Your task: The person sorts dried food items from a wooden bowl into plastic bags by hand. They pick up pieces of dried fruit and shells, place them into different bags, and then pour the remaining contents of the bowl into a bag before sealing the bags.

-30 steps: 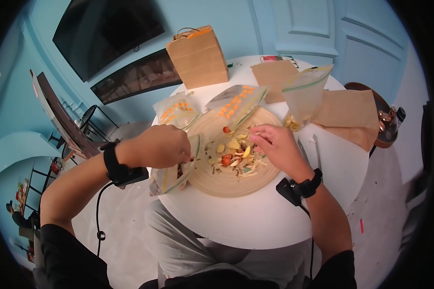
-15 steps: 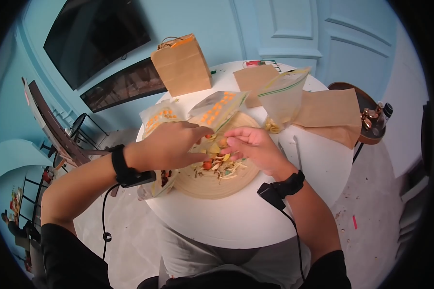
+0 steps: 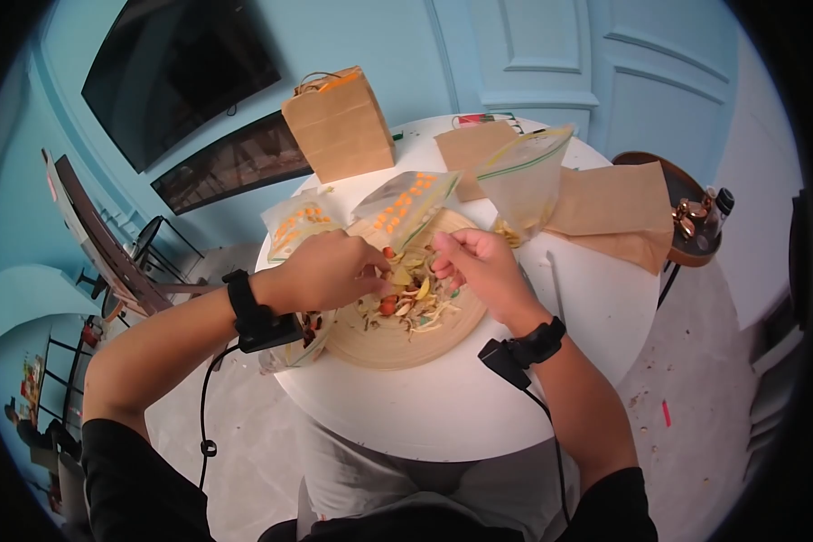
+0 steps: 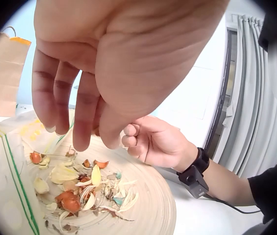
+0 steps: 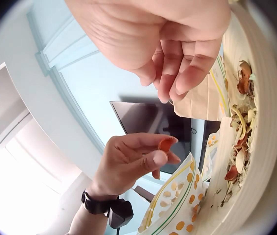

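My left hand [image 3: 325,269] is over the left side of a round wooden plate [image 3: 375,359]. Between its thumb and forefinger it pinches a small orange-red curved piece [image 5: 166,144], like a dried petal. Above the plate's right side, my right hand [image 3: 486,271] has loosely curled fingers, with nothing showing between them. On the plate lies a mix of dried plant bits [image 4: 96,174]: yellow petals, pale shreds and orange-red pieces [image 4: 70,201]. An open zip bag [image 3: 285,359] with dark red and brown bits stands below my left wrist, at the plate's left edge.
Orange-dotted zip bags [image 3: 406,203] [image 3: 303,221] stand behind the plate. Right of them are a clear zip bag [image 3: 524,185] with yellowish pieces, flat brown paper bags [image 3: 614,208] and a metal tool [image 3: 554,280]. A brown paper carrier bag [image 3: 339,126] stands at the back.
My left hand moved from the left zip bag to the plate, reached toward my right hand, then drew back slightly with the orange-red piece. My right hand's fingers have curled in more.
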`<state>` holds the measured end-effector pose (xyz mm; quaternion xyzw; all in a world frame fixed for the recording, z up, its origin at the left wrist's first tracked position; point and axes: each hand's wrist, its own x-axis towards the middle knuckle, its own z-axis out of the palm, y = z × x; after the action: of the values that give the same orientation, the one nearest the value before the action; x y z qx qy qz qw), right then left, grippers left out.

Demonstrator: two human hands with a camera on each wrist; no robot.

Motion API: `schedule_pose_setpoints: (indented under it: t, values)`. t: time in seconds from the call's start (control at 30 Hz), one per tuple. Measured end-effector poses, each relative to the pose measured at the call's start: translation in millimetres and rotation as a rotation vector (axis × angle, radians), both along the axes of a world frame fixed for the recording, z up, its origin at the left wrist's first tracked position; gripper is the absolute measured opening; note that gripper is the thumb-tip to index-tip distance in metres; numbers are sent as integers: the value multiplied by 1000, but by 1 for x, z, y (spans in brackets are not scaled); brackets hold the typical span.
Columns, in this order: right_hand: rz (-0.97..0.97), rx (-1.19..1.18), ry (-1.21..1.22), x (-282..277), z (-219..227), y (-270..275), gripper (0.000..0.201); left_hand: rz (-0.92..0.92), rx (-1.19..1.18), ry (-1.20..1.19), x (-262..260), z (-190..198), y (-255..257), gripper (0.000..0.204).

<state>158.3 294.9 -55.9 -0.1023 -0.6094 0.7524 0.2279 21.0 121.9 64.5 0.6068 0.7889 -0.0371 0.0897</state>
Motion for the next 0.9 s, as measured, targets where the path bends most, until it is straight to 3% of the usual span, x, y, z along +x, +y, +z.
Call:
schedule_pose_setpoints:
  t: [0.2,0.43,0.57,0.77,0.9]
  values:
    - [-68,20,15,-1,-1,0,33,-66,-2,-36,-15,-14,13,38]
    - [-85,83,-33,-2,-2,1,32,-252,-237,95,-32,-47,64,37]
    - [-80,89,-30,-1,-2,1,31,-119,-270,-35,-30,-59,71,35]
    - [-109,261,-67,1,0,2,30,-306,-188,-57,-59,-65,66,30]
    - [-94,457,-196,2,3,1,27,-166,-212,-316,-54,-49,57,27]
